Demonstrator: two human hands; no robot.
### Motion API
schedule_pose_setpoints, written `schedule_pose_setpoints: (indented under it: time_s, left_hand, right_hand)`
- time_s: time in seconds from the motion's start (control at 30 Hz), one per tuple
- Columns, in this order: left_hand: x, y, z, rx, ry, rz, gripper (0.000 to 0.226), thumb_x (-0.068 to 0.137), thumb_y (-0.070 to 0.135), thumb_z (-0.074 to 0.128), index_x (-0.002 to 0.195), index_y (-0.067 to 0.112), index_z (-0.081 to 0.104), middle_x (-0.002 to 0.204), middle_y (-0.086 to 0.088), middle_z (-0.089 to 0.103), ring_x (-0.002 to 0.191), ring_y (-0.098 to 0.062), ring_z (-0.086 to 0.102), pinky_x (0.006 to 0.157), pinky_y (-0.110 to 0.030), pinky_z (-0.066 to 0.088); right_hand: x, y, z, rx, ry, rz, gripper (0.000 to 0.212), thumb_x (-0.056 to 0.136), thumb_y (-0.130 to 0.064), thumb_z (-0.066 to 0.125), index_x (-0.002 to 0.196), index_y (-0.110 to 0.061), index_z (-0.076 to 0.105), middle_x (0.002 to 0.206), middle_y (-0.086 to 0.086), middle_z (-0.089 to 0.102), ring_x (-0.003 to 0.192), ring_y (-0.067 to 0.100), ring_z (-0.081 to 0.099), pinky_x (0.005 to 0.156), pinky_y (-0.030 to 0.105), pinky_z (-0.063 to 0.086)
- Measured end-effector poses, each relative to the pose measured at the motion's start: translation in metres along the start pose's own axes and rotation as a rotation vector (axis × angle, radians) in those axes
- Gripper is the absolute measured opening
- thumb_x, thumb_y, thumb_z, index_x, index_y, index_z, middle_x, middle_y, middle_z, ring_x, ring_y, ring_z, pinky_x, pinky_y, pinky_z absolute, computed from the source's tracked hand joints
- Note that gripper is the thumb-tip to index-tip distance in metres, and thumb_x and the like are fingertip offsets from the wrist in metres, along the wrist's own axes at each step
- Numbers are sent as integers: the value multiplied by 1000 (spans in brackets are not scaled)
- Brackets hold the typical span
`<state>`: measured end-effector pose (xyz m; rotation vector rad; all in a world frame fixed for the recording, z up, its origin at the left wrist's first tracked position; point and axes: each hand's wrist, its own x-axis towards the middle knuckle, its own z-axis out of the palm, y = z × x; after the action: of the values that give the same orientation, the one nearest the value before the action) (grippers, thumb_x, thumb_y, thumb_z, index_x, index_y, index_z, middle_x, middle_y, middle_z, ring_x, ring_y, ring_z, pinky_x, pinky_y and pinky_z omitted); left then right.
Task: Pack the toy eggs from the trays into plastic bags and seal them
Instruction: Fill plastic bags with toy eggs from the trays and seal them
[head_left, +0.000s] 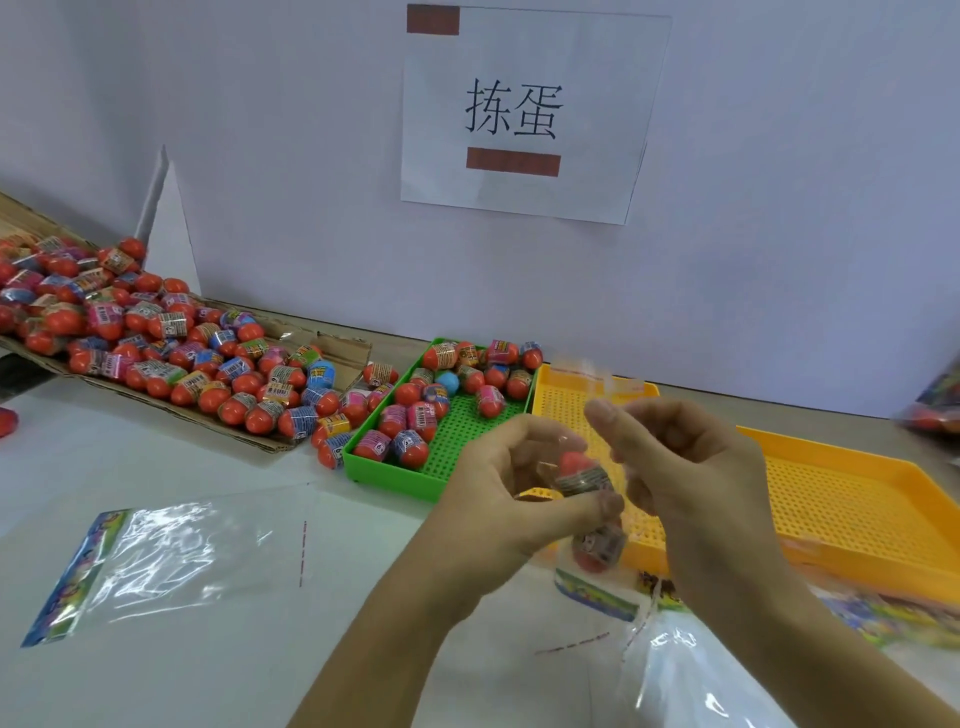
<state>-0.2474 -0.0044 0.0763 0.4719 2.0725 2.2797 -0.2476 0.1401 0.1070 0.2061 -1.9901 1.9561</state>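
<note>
Toy eggs inside a clear bag, left hand and right hand each with grip pinching it.

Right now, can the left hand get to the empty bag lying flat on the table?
Probably not yet. The way across the table to the empty bag looks free, but the left hand is gripping a plastic bag holding toy eggs, with the right hand working its top.
</note>
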Motion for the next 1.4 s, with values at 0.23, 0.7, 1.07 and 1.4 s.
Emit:
schedule_pose_setpoints:
  time_s: [0.23,0.7,1.07,1.4]
  left_hand:
    - [1,6,5,-243,74,64,50,63,14,86,106,16,61,80,-10,71,77,-26,69,68,-29,56]
    - [-1,9,4,-177,-5,43,16,60,25,82,74,19,77,70,-4,72,69,-15,70,60,-24,55]
    - [-1,12,2,-144,124,94,27,65,33,78,90,22,76,85,-8,76,78,-17,72,62,-24,56]
    - [-7,-2,19,665,399,577,36,94,38,45,127,40,58,141,22,24,117,3,44,77,-14,52]
  right_hand:
    - [-12,2,-9,-7,-100,-27,62,57,-81,70,82,-24,75,68,-8,64,63,3,57,53,15,45]
    - [-27,7,-23,-8,50,-113,20,79,-41,63,86,-32,80,80,4,74,75,17,69,54,25,56]
    - [-25,10,-21,77,82,-75,21,78,-39,62,83,-26,79,79,6,75,73,20,72,54,28,56]
    - [-31,13,-13,31,46,-113,24,78,-41,62,85,-24,78,78,3,76,75,18,73,56,25,57]
